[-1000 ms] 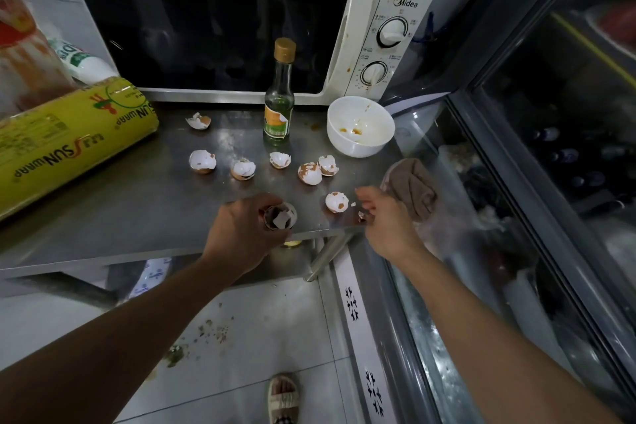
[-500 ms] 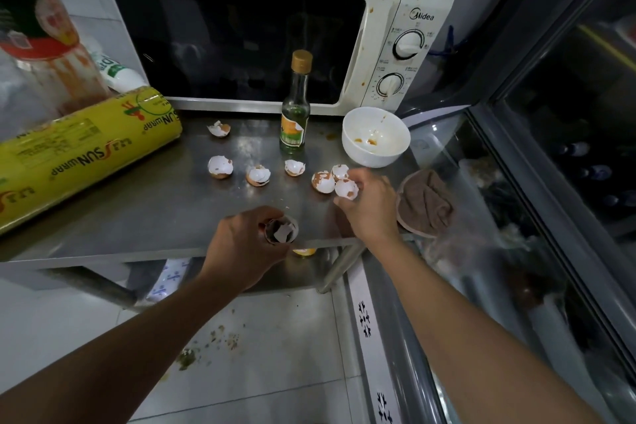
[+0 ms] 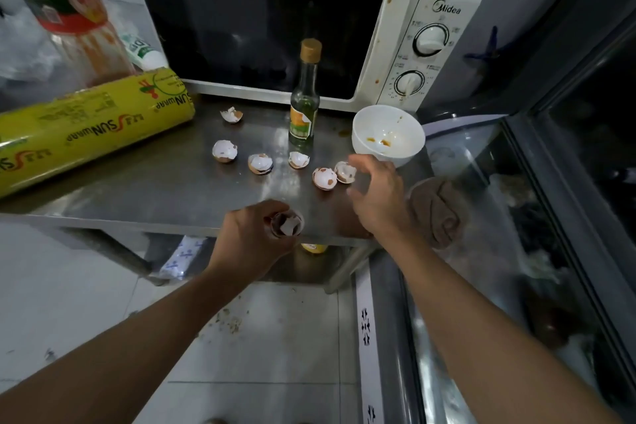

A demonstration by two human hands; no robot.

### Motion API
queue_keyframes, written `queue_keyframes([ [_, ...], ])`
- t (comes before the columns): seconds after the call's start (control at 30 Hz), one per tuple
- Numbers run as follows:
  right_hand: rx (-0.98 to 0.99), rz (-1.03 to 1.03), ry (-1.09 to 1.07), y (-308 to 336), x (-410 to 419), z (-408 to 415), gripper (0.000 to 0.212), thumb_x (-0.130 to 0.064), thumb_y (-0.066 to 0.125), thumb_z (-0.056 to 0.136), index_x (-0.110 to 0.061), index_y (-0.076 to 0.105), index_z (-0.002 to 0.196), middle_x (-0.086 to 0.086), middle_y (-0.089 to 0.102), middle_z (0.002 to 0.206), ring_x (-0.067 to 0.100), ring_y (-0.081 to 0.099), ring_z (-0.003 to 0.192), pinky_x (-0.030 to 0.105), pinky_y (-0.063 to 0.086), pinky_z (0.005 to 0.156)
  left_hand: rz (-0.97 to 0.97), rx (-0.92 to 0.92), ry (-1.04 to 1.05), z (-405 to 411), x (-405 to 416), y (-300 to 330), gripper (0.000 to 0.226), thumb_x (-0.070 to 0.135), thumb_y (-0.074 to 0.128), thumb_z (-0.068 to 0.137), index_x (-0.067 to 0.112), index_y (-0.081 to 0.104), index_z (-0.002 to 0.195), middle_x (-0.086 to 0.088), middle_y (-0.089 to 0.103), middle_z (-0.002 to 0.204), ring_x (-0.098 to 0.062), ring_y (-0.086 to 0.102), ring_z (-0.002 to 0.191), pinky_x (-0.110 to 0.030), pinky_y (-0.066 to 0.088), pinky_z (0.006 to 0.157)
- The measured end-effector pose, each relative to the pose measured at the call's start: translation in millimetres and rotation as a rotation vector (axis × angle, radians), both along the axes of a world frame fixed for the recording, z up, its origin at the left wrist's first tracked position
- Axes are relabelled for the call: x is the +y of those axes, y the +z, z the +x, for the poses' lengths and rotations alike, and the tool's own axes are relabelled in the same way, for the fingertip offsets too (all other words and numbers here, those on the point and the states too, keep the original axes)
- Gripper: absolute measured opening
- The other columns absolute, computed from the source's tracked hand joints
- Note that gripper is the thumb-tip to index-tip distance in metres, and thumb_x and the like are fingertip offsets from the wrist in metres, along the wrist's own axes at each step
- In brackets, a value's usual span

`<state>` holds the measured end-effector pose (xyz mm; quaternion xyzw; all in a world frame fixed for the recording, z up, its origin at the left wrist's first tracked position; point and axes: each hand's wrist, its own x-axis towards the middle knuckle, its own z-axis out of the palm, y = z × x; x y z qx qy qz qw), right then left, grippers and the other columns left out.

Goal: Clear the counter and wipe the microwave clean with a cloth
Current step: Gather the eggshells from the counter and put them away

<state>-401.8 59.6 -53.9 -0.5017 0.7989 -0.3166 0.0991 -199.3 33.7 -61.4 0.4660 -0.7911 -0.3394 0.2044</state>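
Head-camera view, looking down over both forearms, which are reaching forward from the bottom edge toward a stainless-steel counter [image 3: 144, 189]. The left hand [image 3: 254, 237] is sitting at the counter's front edge, knuckles up, its fingers curling round a stack of eggshells [image 3: 287, 224] with the open side facing up and broken white pieces showing inside. The right hand [image 3: 377, 194] is hovering just above the counter a little farther in, wrist bent, thumb and fingers spreading apart in a loose open claw and holding nothing; its fingertips are pointing at the nearest eggshell half [image 3: 345, 171], almost touching it, though contact cannot be told.

Beside that shell, another eggshell half [image 3: 324, 178] is lying just to its left, and four more are scattering across the steel toward the back left. A small glass bottle [image 3: 304, 107] with a cork-coloured cap is standing upright among them, in front of the microwave [image 3: 395, 10], whose white front is showing brown splatter near the dials. A white bowl [image 3: 389, 138] with orange smears inside is resting at the counter's right rear corner, just beyond the right hand. A brown cloth [image 3: 437, 210] is lying bunched just off the counter's right edge, next to the right wrist. A yellow roll of cling wrap [image 3: 89, 127] is lying on its side at the left.
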Motion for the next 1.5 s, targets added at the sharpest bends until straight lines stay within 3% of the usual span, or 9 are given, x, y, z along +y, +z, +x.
queue_keyframes([
  [0.1,-0.038,0.058,0.009,10,26,-21,0.046,0.009,0.059,0.078,-0.013,0.059,0.119,0.005,0.062,0.117,0.012,0.059,0.096,0.008,0.041,0.076,-0.013,0.004,0.044,-8,16,1,0.039,0.023,0.081,0.066,0.020,0.067,0.103,0.005,0.070,0.094,-0.008,0.062,0.081,-0.013,0.046,0.072],
  [0.23,-0.007,0.225,0.120,14,42,-42,0.053,0.013,0.051,0.079,-0.014,0.056,0.125,0.005,0.061,0.125,0.020,0.054,0.117,0.021,0.039,0.091,0.007,0.001,0.077,-20,41,-2,0.040,0.025,0.083,0.065,0.022,0.067,0.102,0.011,0.068,0.091,0.003,0.057,0.074,0.002,0.039,0.059],
  [0.43,0.102,0.410,0.312,-1,55,-30,0.049,0.008,0.047,0.085,-0.012,0.048,0.129,0.012,0.054,0.127,0.026,0.049,0.117,0.028,0.038,0.090,0.049,-0.016,0.084,-33,72,-16,0.040,0.026,0.081,0.068,0.025,0.065,0.105,0.008,0.069,0.100,0.003,0.057,0.080,-0.002,0.039,0.059],
  [0.53,0.114,0.386,0.341,-5,63,-25,0.050,0.012,0.046,0.084,-0.011,0.050,0.128,0.012,0.054,0.127,0.025,0.049,0.116,0.022,0.035,0.085,0.071,-0.018,0.077,-36,78,-20,0.040,0.025,0.080,0.069,0.024,0.064,0.106,0.006,0.069,0.103,0.001,0.058,0.085,-0.002,0.040,0.064],
  [0.73,0.066,0.266,0.143,0,70,-37,0.056,0.012,0.047,0.083,-0.017,0.049,0.131,0.010,0.058,0.126,0.025,0.053,0.116,0.027,0.041,0.093,0.090,-0.013,0.057,-41,77,-25,0.042,0.029,0.079,0.070,0.022,0.064,0.109,0.005,0.069,0.103,-0.003,0.060,0.084,-0.005,0.041,0.067],
  [0.87,0.057,0.288,0.166,-5,73,-40,0.052,0.015,0.043,0.081,-0.011,0.053,0.125,0.006,0.061,0.125,0.022,0.055,0.117,0.029,0.044,0.098,0.104,0.004,0.029,-44,80,-35,0.043,0.025,0.079,0.070,0.021,0.064,0.110,0.003,0.069,0.104,-0.006,0.061,0.086,-0.011,0.046,0.073],
  [1.13,0.114,0.141,0.069,-20,84,-39,0.049,0.019,0.041,0.077,-0.009,0.061,0.111,0.004,0.069,0.109,0.021,0.063,0.099,0.033,0.052,0.085,0.152,0.087,0.040,-61,87,-56,0.036,0.025,0.079,0.072,0.018,0.064,0.104,0.001,0.070,0.100,-0.008,0.065,0.084,-0.014,0.051,0.071],
  [1.3,0.118,0.106,0.148,-26,86,-43,0.040,0.010,0.063,0.077,-0.010,0.063,0.111,0.001,0.065,0.106,0.008,0.056,0.090,0.010,0.039,0.078,0.166,0.101,0.076,-77,87,-70,0.040,0.025,0.080,0.070,0.017,0.064,0.106,-0.001,0.070,0.102,-0.011,0.065,0.089,-0.024,0.055,0.079],
  [1.5,0.191,0.011,0.217,-33,78,-44,0.015,0.003,0.075,0.068,-0.003,0.070,0.081,0.009,0.067,0.086,0.021,0.057,0.085,0.029,0.045,0.076,0.189,0.178,0.137,-102,88,-87,0.042,0.023,0.081,0.068,0.016,0.065,0.106,0.002,0.070,0.101,-0.005,0.063,0.085,-0.005,0.045,0.071],
])
